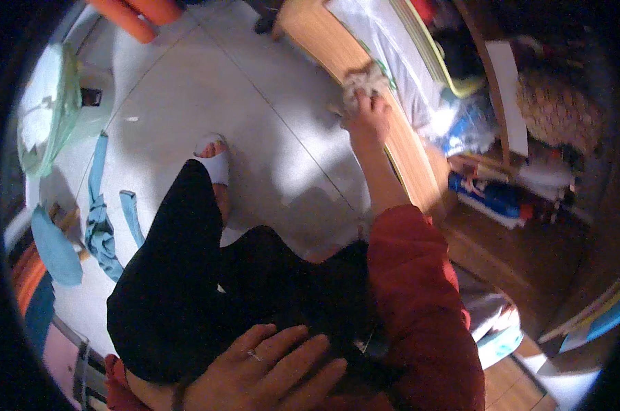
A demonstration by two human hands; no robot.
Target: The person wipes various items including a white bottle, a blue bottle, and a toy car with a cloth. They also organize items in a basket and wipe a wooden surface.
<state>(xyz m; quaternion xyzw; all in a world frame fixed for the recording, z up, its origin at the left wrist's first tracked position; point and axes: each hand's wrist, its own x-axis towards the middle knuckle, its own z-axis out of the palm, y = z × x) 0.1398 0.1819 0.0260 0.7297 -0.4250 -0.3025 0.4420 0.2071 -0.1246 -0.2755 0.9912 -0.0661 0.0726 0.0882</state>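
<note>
My right hand (372,117) reaches forward with its fingers closed around a crumpled light-coloured cloth (361,85), which is slightly blurred. The cloth lies against the upper edge of a light wooden panel (322,33), possibly a drawer front. Behind that panel are clear plastic wrapping (387,46) and a green-rimmed item (428,46). Across the black fabric over my legs (186,287) rests my left hand (274,365), a ring on one finger, holding nothing, its fingers a little apart.
A white slipper (214,169) is on my foot on the pale tiled floor (160,103). To the left are a green translucent plastic bag (60,118) and teal fabric (101,226). Orange cylindrical shapes (145,18) stand at the top. Right, shelving holds a blue package (487,198) and a woven item (556,110).
</note>
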